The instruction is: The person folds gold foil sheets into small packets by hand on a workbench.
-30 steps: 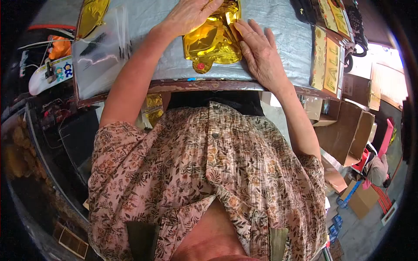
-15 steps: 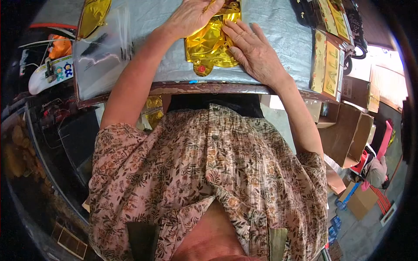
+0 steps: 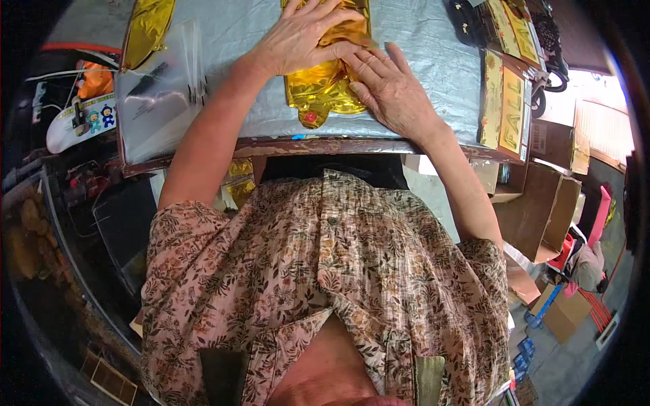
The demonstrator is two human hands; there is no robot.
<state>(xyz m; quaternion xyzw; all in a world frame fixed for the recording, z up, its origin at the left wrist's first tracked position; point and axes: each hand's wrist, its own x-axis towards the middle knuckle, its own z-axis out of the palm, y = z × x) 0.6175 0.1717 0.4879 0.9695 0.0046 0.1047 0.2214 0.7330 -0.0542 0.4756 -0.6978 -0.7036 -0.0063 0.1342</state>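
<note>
A flat, shiny gold foil balloon [image 3: 318,88] lies on the table, with a rounded tab and a red spot at its near end. My left hand [image 3: 305,39] rests across its upper part, fingers stretched out and spread. On the balloon's right edge lies my right hand [image 3: 394,89], palm down with its fingers extended. The fingertips of both hands meet over the foil, hiding part of it. The balloon's far end runs under my left hand to the top of the view.
A silvery sheet covers the table [image 3: 237,111]. Clear plastic bags [image 3: 159,101] and another gold foil piece [image 3: 145,30] lie on the left. Packs marked FALL [image 3: 511,111] stand along the right edge. Cardboard boxes [image 3: 538,210] sit on the floor at right.
My left hand has gone from fingers curled on the foil to spread flat over it. The foil's upper part now lies flatter. My right hand stays on the right edge.
</note>
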